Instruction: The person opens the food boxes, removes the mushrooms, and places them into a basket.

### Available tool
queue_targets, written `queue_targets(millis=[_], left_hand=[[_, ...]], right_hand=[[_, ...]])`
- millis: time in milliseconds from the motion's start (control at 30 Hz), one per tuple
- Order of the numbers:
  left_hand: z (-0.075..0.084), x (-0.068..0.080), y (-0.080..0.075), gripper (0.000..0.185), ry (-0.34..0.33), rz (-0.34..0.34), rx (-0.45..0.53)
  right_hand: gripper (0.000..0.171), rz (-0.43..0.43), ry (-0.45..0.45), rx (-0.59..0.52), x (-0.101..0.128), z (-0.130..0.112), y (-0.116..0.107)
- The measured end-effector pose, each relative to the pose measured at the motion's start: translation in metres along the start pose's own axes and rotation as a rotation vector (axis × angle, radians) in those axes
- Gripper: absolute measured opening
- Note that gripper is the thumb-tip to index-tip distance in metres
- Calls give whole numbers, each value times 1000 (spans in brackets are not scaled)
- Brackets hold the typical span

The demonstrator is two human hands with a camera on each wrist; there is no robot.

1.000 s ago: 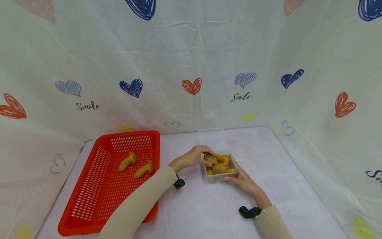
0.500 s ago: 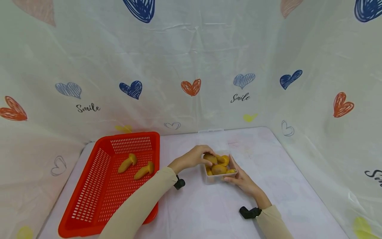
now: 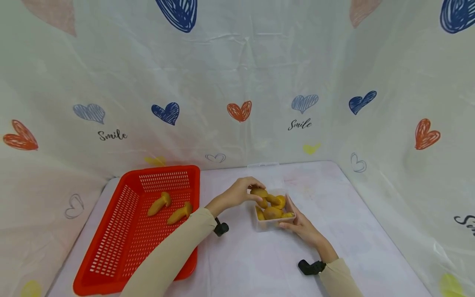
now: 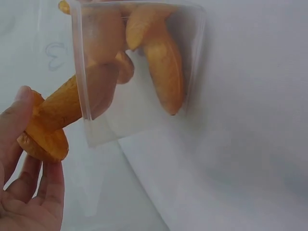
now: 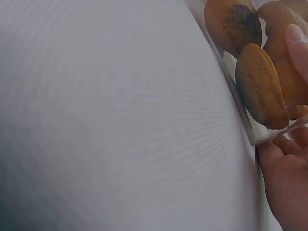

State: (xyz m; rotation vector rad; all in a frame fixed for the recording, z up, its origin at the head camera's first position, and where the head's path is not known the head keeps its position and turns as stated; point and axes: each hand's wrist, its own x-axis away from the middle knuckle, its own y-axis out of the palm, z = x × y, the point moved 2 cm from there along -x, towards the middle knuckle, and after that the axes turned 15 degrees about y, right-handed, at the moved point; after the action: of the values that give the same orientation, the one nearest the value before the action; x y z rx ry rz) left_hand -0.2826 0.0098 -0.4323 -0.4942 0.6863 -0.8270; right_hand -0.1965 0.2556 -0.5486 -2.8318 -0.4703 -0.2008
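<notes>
My left hand [image 3: 237,194] pinches a brownish-yellow mushroom [image 3: 259,192] by its cap, over the left rim of a clear plastic box [image 3: 262,225]. In the left wrist view, thumb and fingers sit on opposite sides of the cap [image 4: 45,144], and the stem [image 4: 65,103] reaches into the box. Several more mushrooms [image 3: 273,213] lie in the box. My right hand [image 3: 305,229] grips the box at its right side, thumb toward the front corner. The right wrist view shows that hand [image 5: 288,178] against the clear wall, with mushrooms [image 5: 262,86] behind it.
On the left stands a red perforated basket [image 3: 130,247] with two mushrooms [image 3: 159,203] in it. The box's clear lid [image 3: 263,173] lies folded back behind it. A white cloth [image 3: 237,264] covers the table, and a heart-printed sheet [image 3: 208,74] hangs behind.
My left hand has risen slightly with the mushroom, drawing it up and a little left from the others. The right hand stays on the box. The head view has shifted slightly.
</notes>
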Motion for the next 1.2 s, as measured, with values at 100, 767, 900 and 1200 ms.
queue_targets(millis=[100,767,900,1200], left_hand=[[5,2,-4,37,2,25,14],[32,34,-61,43,-27,210,-6],[34,50,-81,41,-48,254,-19],[33,88,-119,42,-156,320,-49]], right_hand=[[96,-3,-4,-4,0,1,0],[97,4,2,-9,1,0,1],[96,10,12,1,2,0,1],[93,14,29,-7,2,0,1]])
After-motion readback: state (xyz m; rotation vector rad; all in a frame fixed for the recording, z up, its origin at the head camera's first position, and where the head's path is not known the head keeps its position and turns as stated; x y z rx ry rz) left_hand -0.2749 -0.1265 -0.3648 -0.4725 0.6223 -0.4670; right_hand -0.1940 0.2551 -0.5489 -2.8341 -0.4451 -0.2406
